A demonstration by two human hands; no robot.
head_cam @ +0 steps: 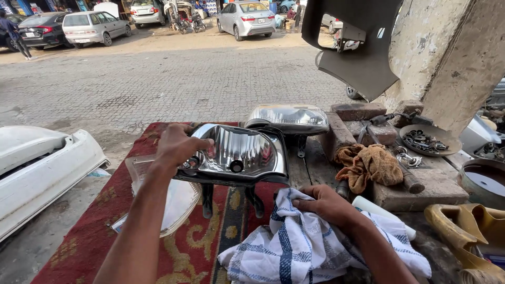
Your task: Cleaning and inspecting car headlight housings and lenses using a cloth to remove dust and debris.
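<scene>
A chrome-lined headlight housing with a black plastic frame (239, 152) stands on a red patterned carpet (173, 252), the left hand (176, 144) closed on its left edge. Just beside it, the right hand (329, 205) presses, fingers curled, on a white-and-blue checked cloth (300, 247).

Two headlight units stand on the counter (315, 163): a near headlight housing (239, 152) with a bare chrome reflector and a far headlight (289, 119) with its lens on. One loose clear lens (173, 202) lies at the near left. There are two cloths, a blue-checked cloth (310, 247) near and a brown rag (368, 164) to the right. Two bricks (357, 111) sit far right, beside one round tray (428, 139) of small metal parts. Four cars (89, 27) are parked across the far street.
</scene>
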